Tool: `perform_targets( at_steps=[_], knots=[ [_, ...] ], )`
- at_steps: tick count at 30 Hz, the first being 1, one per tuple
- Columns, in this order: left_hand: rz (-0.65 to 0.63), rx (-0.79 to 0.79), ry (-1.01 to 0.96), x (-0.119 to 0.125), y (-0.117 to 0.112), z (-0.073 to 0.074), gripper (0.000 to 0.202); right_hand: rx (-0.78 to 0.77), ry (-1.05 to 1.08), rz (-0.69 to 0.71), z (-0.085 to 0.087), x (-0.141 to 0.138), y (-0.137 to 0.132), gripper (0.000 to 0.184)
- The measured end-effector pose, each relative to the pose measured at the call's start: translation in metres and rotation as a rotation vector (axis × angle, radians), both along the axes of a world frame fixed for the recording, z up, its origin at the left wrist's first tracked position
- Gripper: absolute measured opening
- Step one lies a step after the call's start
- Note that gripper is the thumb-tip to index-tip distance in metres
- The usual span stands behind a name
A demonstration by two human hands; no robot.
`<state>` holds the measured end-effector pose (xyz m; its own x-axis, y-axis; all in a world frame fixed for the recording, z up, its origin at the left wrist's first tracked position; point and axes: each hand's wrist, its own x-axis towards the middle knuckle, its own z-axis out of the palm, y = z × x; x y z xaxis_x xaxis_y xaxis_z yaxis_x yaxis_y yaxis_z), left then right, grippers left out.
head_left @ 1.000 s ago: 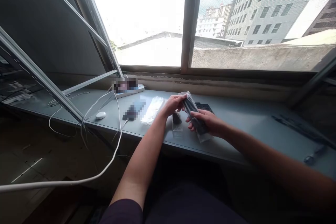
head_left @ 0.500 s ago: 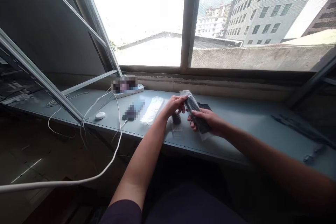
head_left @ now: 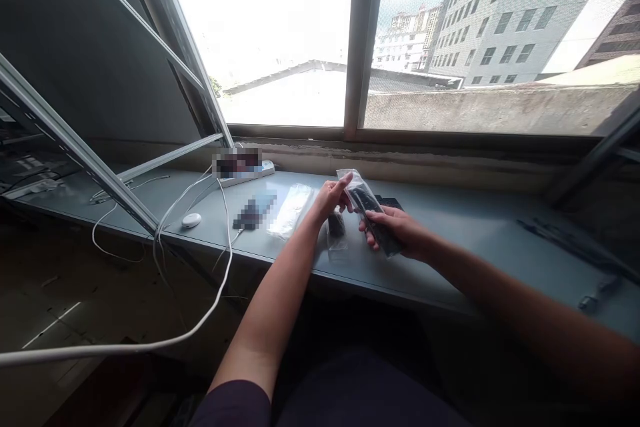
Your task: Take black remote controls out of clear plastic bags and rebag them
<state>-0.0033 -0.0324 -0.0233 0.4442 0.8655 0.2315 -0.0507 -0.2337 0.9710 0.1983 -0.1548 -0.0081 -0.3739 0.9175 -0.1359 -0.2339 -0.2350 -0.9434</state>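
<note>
Both hands hold a clear plastic bag (head_left: 358,181) with a long dark flat piece (head_left: 373,208) inside, tilted above the table. My left hand (head_left: 334,198) pinches the bag's upper end between thumb and fingers. Lower down, my right hand (head_left: 393,225) is closed round the dark piece through the film, thumb on top. Under my left wrist lies another small dark item in a clear bag (head_left: 337,233). Behind my right hand several black pieces (head_left: 391,202) rest on the table, partly hidden. What the dark piece is, I cannot make out.
On the grey table (head_left: 460,213), a stack of clear bags (head_left: 291,210) lies left of my hands, beside a blurred-out device (head_left: 255,210) on a cable. Further left are a white round object (head_left: 191,220), a power strip (head_left: 250,175) and a white cable (head_left: 225,260). Dark strips (head_left: 575,247) lie at right.
The dark piece now sits lower in the bag, toward its bottom end near my right hand. More bare film shows at the top, where my left hand has shifted its pinch.
</note>
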Motion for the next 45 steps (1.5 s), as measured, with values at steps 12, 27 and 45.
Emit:
perform_targets(
  at_steps=[12,27,45],
  knots=[
    [0.074,0.164,-0.029,0.001,0.005,-0.004,0.068,-0.041,-0.019,0.034,-0.005,0.002,0.006,0.015],
    [0.103,0.225,0.001,0.000,0.010,-0.011,0.066,-0.044,-0.002,0.020,-0.010,0.001,0.007,0.015],
    [0.132,0.205,0.118,0.002,0.009,-0.012,0.075,-0.059,-0.023,0.030,-0.006,0.004,0.007,0.012]
  ],
)
